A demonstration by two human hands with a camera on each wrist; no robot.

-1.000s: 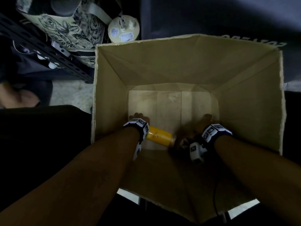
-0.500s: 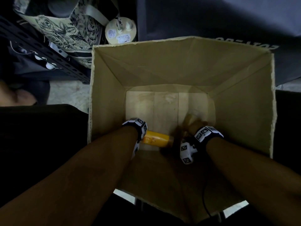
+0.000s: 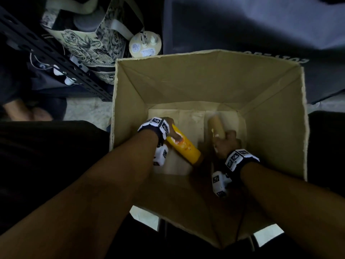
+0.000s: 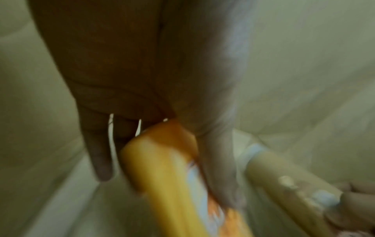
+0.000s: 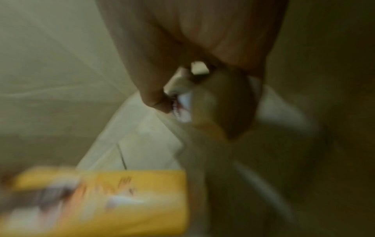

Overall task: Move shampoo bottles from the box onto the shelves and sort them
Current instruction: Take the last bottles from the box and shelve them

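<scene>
Left hand (image 3: 169,128), deep in the box (image 3: 205,77), grips a yellow bottle (image 3: 183,146) by one end. To its right, right hand (image 3: 225,144) grips a beige bottle (image 3: 216,126). Best lift both straight up, clear of the box walls, keeping them apart.

Since a second ago: yellow bottle (image 3: 183,145) swung from lying crosswise between both wrists to slanting, one end in left grip (image 3: 172,133), other end down toward box (image 3: 276,128) floor. Right grip (image 3: 225,144) now closed round beige bottle (image 3: 216,128), unseen earlier, jutting beyond the knuckles.
</scene>
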